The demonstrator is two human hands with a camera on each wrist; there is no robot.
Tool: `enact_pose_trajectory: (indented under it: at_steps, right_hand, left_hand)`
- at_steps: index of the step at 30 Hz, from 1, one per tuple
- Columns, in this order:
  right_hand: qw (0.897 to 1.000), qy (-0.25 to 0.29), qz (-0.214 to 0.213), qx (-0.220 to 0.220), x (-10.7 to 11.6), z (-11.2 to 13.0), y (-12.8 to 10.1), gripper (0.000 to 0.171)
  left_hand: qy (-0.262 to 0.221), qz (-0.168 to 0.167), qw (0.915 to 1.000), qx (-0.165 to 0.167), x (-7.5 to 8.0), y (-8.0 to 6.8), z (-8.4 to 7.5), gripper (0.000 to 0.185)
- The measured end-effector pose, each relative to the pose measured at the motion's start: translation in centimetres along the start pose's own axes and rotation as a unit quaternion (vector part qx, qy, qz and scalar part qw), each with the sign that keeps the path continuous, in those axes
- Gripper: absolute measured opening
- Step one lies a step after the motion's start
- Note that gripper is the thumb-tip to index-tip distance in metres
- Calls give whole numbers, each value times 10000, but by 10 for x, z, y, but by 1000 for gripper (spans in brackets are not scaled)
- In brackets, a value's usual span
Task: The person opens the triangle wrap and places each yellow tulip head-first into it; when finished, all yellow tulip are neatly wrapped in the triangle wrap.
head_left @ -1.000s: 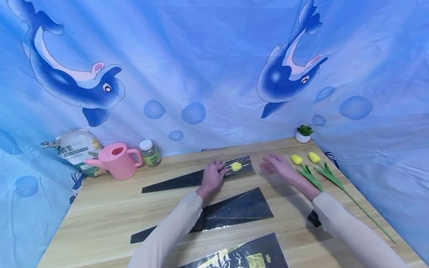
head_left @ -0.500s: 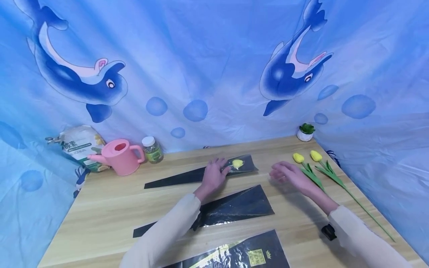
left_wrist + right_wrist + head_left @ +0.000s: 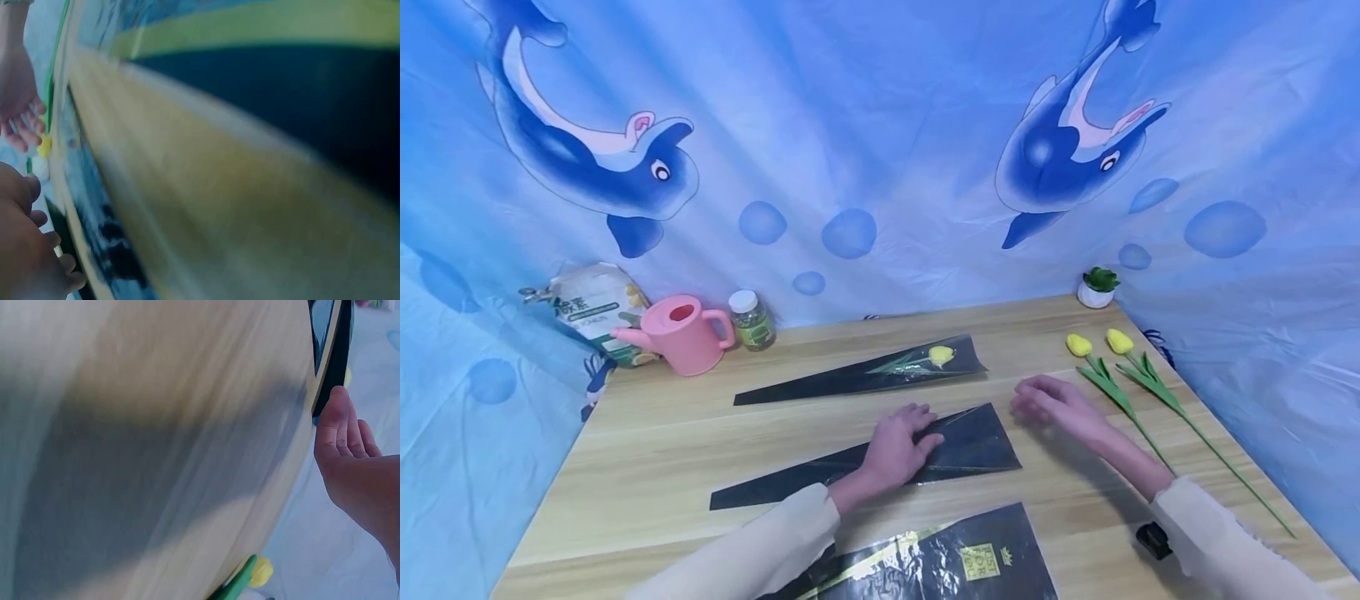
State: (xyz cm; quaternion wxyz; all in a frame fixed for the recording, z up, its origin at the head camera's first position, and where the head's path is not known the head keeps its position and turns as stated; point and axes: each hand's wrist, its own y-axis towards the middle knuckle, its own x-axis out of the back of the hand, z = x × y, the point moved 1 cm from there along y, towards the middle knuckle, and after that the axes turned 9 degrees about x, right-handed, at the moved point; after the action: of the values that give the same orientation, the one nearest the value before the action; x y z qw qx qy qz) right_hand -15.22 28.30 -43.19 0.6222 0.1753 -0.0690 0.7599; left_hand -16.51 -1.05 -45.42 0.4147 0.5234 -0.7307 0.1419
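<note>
- While the wrist views blur into streaks of wood and dark film, the head view alone lays out the whole wooden table (image 3: 640,467) against its dolphin-print blue backdrop (image 3: 880,125).
- Black cone-shaped flower sleeves, three counted: a far sleeve (image 3: 820,385) holding one yellow tulip (image 3: 941,355); a middle sleeve (image 3: 970,446); a near sleeve with gold lettering (image 3: 955,567) at the front edge.
- Left hand (image 3: 898,446): one, fingers straight and spread, resting flat on the middle sleeve.
- Right hand (image 3: 1048,406): one, fingers relaxed, holding nothing, just above the wood between the middle sleeve and the loose tulips. Right wrist view shows its fingers (image 3: 340,434) straight beside a dark sleeve edge.
- Loose yellow tulips (image 3: 1101,343): two, lying side by side at the right.
- Pink watering can (image 3: 681,335), one; printed bag (image 3: 591,304), one; small jar (image 3: 751,319), one; tiny potted plant (image 3: 1097,287), one. All at the back, head view only.
</note>
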Motion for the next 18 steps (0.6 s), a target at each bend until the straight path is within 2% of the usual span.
enact_pose_trajectory:
  at_steps: [3,8,18]
  right_hand:
    - [9998,180,33,65,-5,-3,-2,42]
    - [9995,288,51,-116,-9,-5,-4,43]
    - [9988,426,29,-230,-13,-10,-3,45]
  left_hand:
    - [-17,207,9997,115,-7,-5,1,43]
    - [-56,469,9983,339,-15,-11,6,50]
    - [36,269,9988,407,-26,-11,10,49]
